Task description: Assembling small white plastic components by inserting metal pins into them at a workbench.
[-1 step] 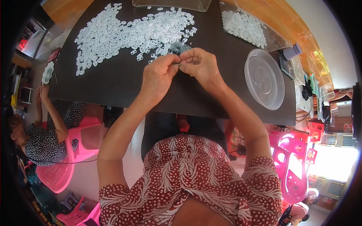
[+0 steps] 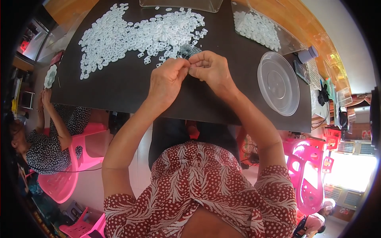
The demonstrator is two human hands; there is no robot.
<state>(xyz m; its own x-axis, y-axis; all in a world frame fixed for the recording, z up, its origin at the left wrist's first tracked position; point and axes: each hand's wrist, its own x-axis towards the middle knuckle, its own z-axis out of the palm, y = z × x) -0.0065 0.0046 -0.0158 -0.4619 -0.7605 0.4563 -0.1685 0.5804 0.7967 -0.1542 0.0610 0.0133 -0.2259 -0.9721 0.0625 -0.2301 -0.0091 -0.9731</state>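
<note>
Pinching at a small grey piece point(image 2: 189, 50), both hands meet over the middle of the dark worktop point(image 2: 127, 87). The left hand point(image 2: 168, 79) is curled, its fingertips closed against the near side of the piece; the right hand point(image 2: 210, 67) is curled too, thumb and forefinger nipped on the same piece from the other side. The two hands touch at the fingertips. The grey piece shows only in part above the knuckles, so its exact shape cannot be told.

Just beyond the hands lies a wide scatter of small white plastic parts point(image 2: 139, 35), spread loose across the far left half of the worktop and reaching right up to the grey piece. At the far edge stands a clear tray point(image 2: 180, 4). To the far right a second clear tray point(image 2: 274, 37) holds another heap of white parts point(image 2: 254, 25). A round clear plastic lid point(image 2: 278, 83) lies flat on the worktop, to the right of the right hand and apart from it.

At the left, another person point(image 2: 43, 142) sits on a pink chair point(image 2: 75, 166), their hands raised to the worktop's edge.
</note>
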